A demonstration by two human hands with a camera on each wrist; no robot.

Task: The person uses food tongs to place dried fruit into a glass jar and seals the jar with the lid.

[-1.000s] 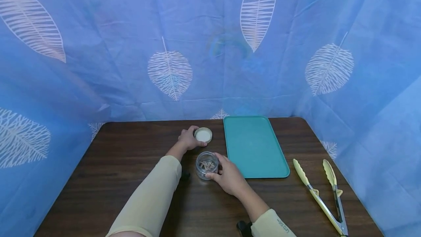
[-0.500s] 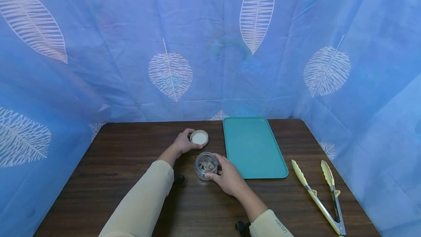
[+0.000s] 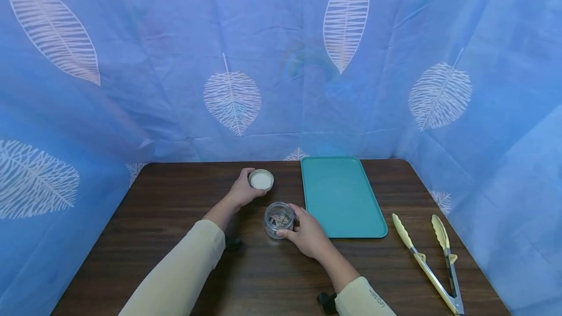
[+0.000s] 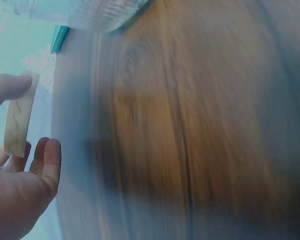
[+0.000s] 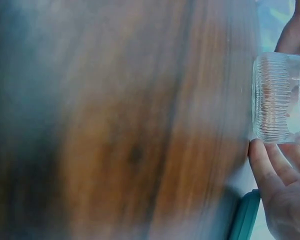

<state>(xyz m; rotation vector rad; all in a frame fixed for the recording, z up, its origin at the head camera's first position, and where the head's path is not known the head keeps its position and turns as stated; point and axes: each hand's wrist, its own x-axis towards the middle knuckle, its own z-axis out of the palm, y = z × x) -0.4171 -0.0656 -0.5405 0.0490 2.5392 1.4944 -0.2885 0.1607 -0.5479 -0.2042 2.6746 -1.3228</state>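
Note:
My left hand (image 3: 242,190) grips a round jar lid (image 3: 261,180) by its edge, the pale inner side turned up. In the left wrist view the thumb and fingers pinch the cream-coloured lid (image 4: 20,120) above the wood. Just nearer to me stands an uncovered clear glass jar (image 3: 271,228), upright on the table. Small pale pieces (image 3: 279,219) lie at its bottom, too small to identify. My right hand (image 3: 311,234) holds the jar from the right, thumb in front and fingers behind. Ribbed glass walls of the jar (image 5: 272,100) show in the right wrist view.
A teal tray (image 3: 342,194) lies flat behind and right of the jar. Farther right, spread tongs (image 3: 432,277) with cream tips rest near the table's right edge. The dark wooden table (image 3: 145,238) meets a blue leaf-print cloth (image 3: 281,87) at the back.
My left hand has moved a little left with the lid, away from the jar, and now seems slightly raised. My right hand stays around the jar.

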